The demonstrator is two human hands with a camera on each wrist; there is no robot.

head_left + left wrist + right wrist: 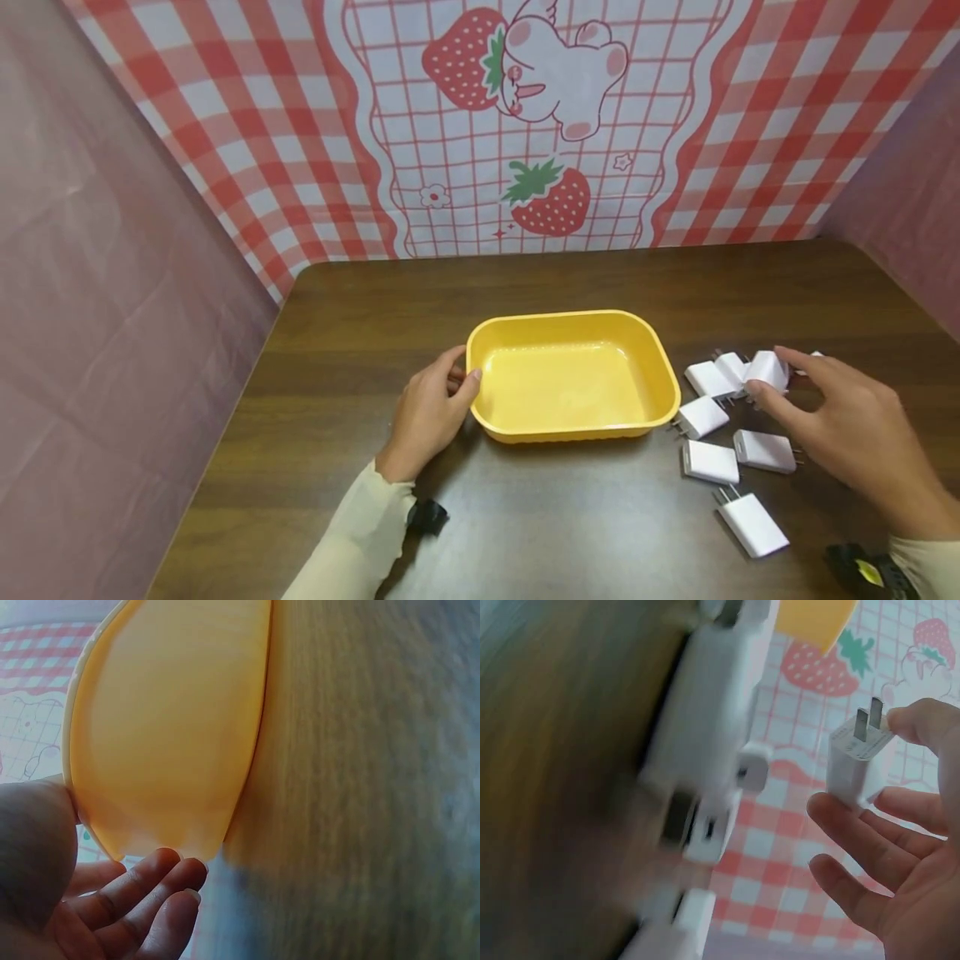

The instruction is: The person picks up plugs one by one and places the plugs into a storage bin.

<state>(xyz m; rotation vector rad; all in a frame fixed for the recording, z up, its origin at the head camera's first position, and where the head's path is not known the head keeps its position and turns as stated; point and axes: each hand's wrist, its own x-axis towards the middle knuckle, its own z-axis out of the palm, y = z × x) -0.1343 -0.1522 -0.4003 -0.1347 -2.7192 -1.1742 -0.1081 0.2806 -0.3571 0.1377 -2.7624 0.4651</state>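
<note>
A yellow plastic basin point(573, 435) sits upright on the table, nothing in it. At its left end my left hand point(431, 408) grips the wall, thumb over the rim and fingers outside. The left wrist view shows the basin's side point(169, 727) close beside these fingers. On the right, my right hand point(862, 417) pinches a white charger plug point(767, 370) between thumb and fingers. In the right wrist view this charger plug point(851, 769) has its two metal prongs pointing up, away from the palm. Several more white charger plugs point(753, 525) lie loosely around it on the table.
The brown wooden table point(300, 417) ends at a wall covering point(637, 200) of red check and strawberries. Pink cloth point(112, 333) hangs at the left side, with more at the right. Dark bands point(427, 517) are worn near both wrists.
</note>
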